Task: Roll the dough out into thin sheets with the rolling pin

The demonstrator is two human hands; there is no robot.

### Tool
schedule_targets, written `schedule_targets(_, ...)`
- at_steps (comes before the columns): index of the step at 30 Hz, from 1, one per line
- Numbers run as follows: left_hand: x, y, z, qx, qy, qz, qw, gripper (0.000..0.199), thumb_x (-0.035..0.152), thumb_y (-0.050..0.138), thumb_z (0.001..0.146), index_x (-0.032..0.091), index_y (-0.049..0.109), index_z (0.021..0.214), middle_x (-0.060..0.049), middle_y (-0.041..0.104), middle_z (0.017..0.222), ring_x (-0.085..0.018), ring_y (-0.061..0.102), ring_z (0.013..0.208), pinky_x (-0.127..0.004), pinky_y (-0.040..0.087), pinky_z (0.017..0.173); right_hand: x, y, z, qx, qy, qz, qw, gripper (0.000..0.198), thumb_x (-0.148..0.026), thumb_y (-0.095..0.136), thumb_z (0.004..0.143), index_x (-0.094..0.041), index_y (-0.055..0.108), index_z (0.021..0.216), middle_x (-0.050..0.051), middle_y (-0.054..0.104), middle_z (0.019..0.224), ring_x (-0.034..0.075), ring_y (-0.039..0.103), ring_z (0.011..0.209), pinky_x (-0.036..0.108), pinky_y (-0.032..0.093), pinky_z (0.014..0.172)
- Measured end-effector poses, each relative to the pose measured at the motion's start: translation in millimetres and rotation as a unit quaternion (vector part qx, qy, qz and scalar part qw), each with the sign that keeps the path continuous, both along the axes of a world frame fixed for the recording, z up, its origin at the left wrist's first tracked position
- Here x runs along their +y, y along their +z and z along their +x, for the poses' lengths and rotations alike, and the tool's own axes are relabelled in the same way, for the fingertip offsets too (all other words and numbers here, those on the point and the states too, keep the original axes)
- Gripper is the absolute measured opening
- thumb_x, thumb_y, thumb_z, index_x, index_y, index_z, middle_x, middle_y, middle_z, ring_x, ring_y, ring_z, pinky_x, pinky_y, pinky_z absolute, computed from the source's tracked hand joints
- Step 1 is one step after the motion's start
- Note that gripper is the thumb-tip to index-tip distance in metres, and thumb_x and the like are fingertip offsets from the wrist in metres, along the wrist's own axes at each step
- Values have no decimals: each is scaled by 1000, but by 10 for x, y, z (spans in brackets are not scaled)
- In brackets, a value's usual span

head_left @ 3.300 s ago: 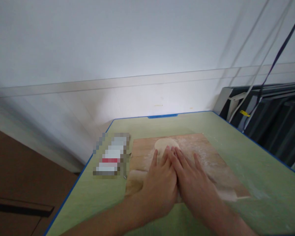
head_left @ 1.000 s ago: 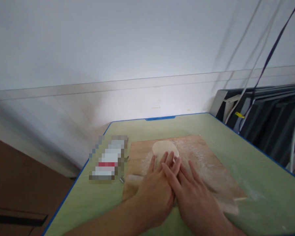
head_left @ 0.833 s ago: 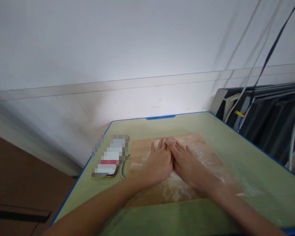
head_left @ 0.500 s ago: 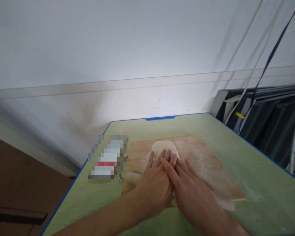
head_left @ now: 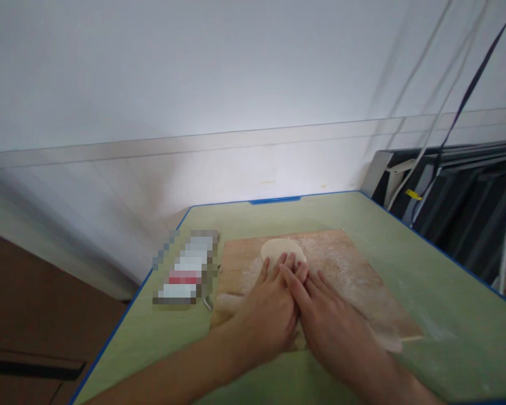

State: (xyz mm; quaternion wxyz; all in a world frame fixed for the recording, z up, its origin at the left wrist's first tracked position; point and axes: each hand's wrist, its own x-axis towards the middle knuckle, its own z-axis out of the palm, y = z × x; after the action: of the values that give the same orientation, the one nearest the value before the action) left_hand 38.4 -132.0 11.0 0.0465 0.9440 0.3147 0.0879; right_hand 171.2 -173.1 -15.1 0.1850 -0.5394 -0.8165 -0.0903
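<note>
A flat, pale round of dough point(head_left: 281, 247) lies on a floured wooden board point(head_left: 354, 275). My left hand point(head_left: 265, 309) rests on the near part of the dough, palm down, fingers stretched out and pointing away from me. Beside it my right hand point(head_left: 326, 320) also lies palm down, its thumb and fingertips overlapping the left fingers at the dough's near right edge. Both hands are open, and they hide the near side of the dough. A pale rounded piece, perhaps the end of a rolling pin point(head_left: 229, 304), shows left of my left wrist; another pale end sticks out beyond my right forearm.
The board lies on a green table point(head_left: 320, 211) with a blue edge, against a white wall. A blurred-out object point(head_left: 189, 264) lies left of the board, with a curved metal piece point(head_left: 208, 303) near it. Dark panels point(head_left: 472, 191) and hanging cables stand at right.
Both hands have shifted very slightly on the dough, still overlapping. The dough looks a little rounder at its right edge. The camera view has moved slightly.
</note>
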Motion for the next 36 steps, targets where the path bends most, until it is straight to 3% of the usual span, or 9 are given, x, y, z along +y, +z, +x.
schedule_targets(6,358,-6,180,3,54,-24,998,50,17,32,87,9,26,136,-16,33,139,-26,24,129,-48,19,104,392,121,123,67,-8,-65,996,58,-5,31,78,-7,27,136,18,45,131,25,37,123,49,38,94)
schedule_targets(9,174,-8,108,3,36,-3,999,52,21,32,89,10,20,139,-14,29,141,-25,17,132,-47,12,107,191,78,51,25,-31,-36,999,59,-1,30,75,-5,30,134,18,40,134,28,32,125,51,35,95)
schedule_targets(12,-68,-11,6,16,33,31,999,52,26,30,91,9,20,139,-14,29,141,-25,12,133,-45,8,108,-77,21,-36,-16,-30,12,999,64,1,31,71,-6,31,134,18,44,131,26,39,121,47,40,93)
schedule_targets(18,-228,2,-130,36,12,64,997,45,26,29,93,9,29,135,-15,30,141,-24,17,132,-39,23,106,-277,-13,33,-56,39,111,991,52,-4,32,75,-8,41,126,14,59,117,24,53,108,41,50,84)
schedule_targets(22,-297,-25,-268,54,67,78,993,47,35,41,90,14,37,131,-15,32,140,-27,28,128,-41,32,101,-336,-40,275,-108,61,159,979,38,-18,33,86,-9,47,121,12,58,118,24,54,108,38,52,79)
schedule_targets(25,-384,-97,-377,47,77,136,987,53,42,49,85,15,39,130,-15,37,136,-30,36,124,-44,37,97,-383,-57,470,-120,59,190,973,33,-21,30,90,-12,54,111,10,63,112,22,58,102,35,52,76)
schedule_targets(30,-479,-194,-509,-2,24,251,968,37,33,42,89,11,49,118,-13,52,125,-26,48,115,-37,45,90,-410,-51,648,-105,80,217,967,34,-26,29,92,-17,61,96,6,69,92,18,64,84,30,53,71)
schedule_targets(33,-489,-177,-575,-31,32,237,970,30,33,37,91,15,54,109,-7,60,115,-21,55,107,-34,47,89,-367,-53,737,-103,101,208,968,35,-25,27,92,-18,61,97,5,69,89,18,64,84,30,52,75)
schedule_targets(36,-494,-163,-617,-38,68,216,973,27,29,34,92,17,55,105,-5,64,106,-20,59,99,-34,50,84,-226,-89,872,-94,103,170,976,36,-20,26,91,-19,56,110,6,66,103,19,59,98,34,50,83)
